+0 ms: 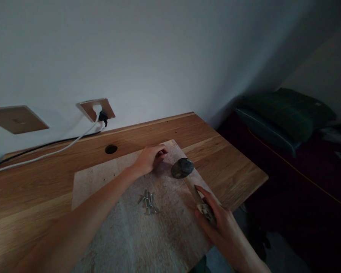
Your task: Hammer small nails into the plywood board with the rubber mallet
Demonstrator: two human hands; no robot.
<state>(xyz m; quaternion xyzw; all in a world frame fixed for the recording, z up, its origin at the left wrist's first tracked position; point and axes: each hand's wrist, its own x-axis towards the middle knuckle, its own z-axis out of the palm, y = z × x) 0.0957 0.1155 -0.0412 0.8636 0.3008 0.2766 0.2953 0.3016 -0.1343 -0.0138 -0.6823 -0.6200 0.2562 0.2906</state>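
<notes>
My right hand (216, 218) is wrapped round the handle of a mallet with a black head (182, 168). The mallet's head is just right of my left hand (151, 159), over the pale wooden board (170, 227). At the far end of that board, my left fingers are pinched together close to its surface. What sits between those fingertips is too small and dark to make out. A small pile of silvery screws (148, 201) lies on the board, nearer to me than my left hand.
The board rests on a brown wooden tabletop (227, 159) with a round hole (111, 149). White cables (57, 151) and a black one run along the wall to a socket (108, 108). Cushions (284, 113) lie on a dark red surface at the right.
</notes>
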